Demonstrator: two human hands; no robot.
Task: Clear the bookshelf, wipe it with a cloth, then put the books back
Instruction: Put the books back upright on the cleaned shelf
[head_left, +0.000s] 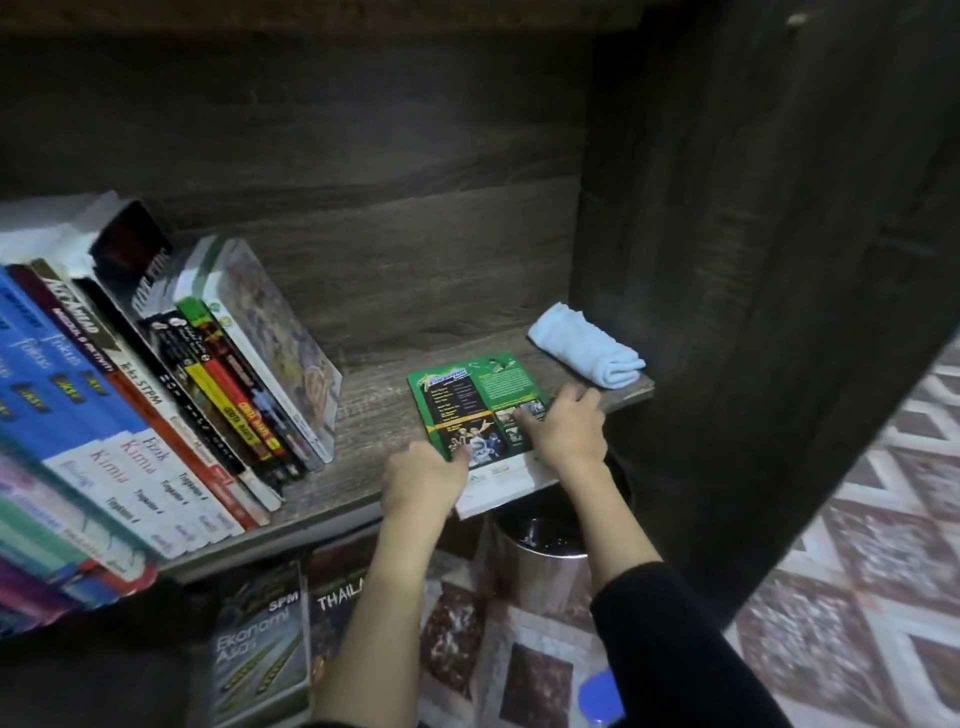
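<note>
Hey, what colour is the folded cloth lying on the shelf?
Light blue. The cloth shows best in the head view, the only one here.

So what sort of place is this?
Most likely a home study corner: a dark wooden bookshelf holds school textbooks, a folded blue cloth lies on it, patterned flooring shows below. The left hand and right hand hold a green book.

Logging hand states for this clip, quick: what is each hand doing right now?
Left hand: fingers curled, gripping the green book at its near corner.
Right hand: lies on the same book's right edge; grip cannot be told.
</note>
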